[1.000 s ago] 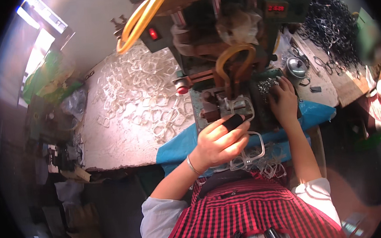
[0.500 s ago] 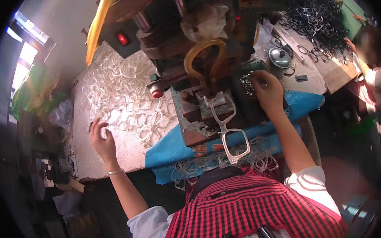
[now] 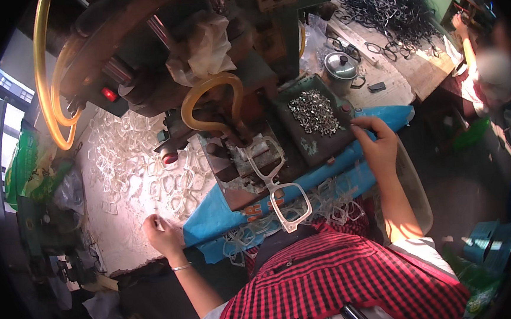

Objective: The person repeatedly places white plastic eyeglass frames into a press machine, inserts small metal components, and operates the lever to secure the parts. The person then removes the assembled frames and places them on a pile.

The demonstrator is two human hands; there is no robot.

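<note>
A clear spectacle frame front lies on the metal fixture of the green machine, one lens ring hanging over the blue-covered edge. My left hand rests on the white table at the near edge of a spread of clear frames, its fingers curled around a pale frame piece. My right hand is at the near right corner of a dark tray of small metal parts, fingertips pinched together; whether they hold a part is too small to tell.
A yellow hose loops over the fixture. More clear frames hang by my lap under the blue cover. A metal pot and a heap of dark frames sit at the back right. Another person is at the far right.
My left hand left the frame on the fixture, reached out to the pile of clear frames, then drew back toward me with fingers curled. My right hand slid down to the tray's near corner.
</note>
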